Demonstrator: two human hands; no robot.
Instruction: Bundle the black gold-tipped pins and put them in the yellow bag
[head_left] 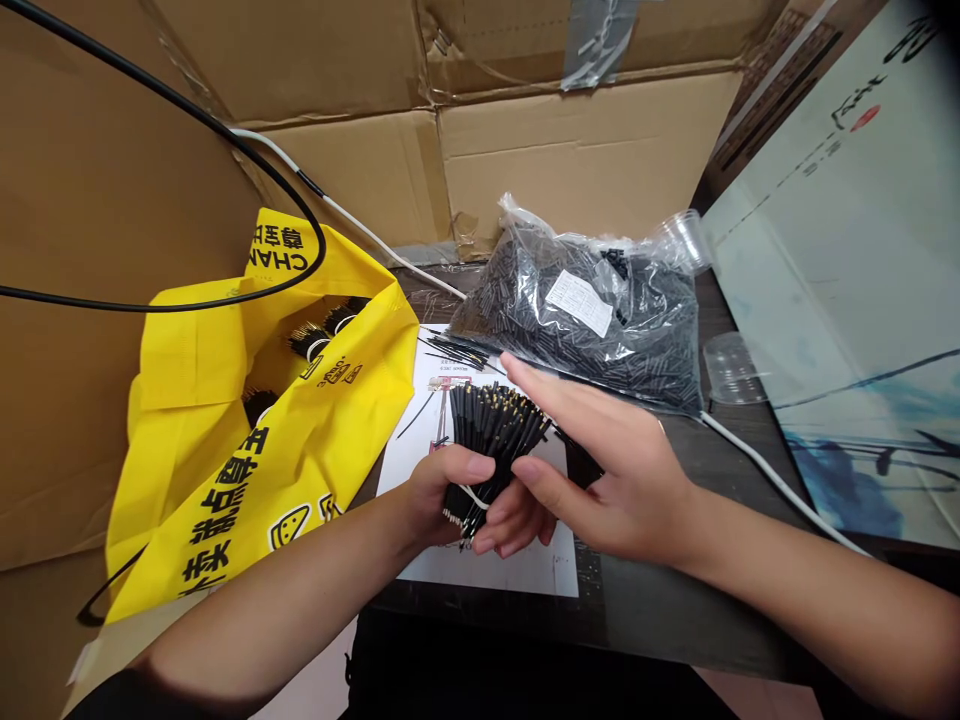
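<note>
My left hand (457,490) is wrapped round a thick bundle of short black wires (495,425), tied with a white band (471,495). Gold-coloured tips show at the bundle's upper end. My right hand (607,460) lies along the bundle's right side, fingers stretched out and thumb apart, its inner side against or very near the wires. Beneath both hands is a white printed sheet (409,465). More loose black wires (454,350) lie at the sheet's top edge.
At left stands a yellow bag (360,390) with several tied wire bundles (306,340) inside. Behind my hands sits a clear bag of small black tubes (517,290). Clear plastic cups (731,368) are at right. A black cable (187,105) loops across the upper left, before cardboard walls (585,160).
</note>
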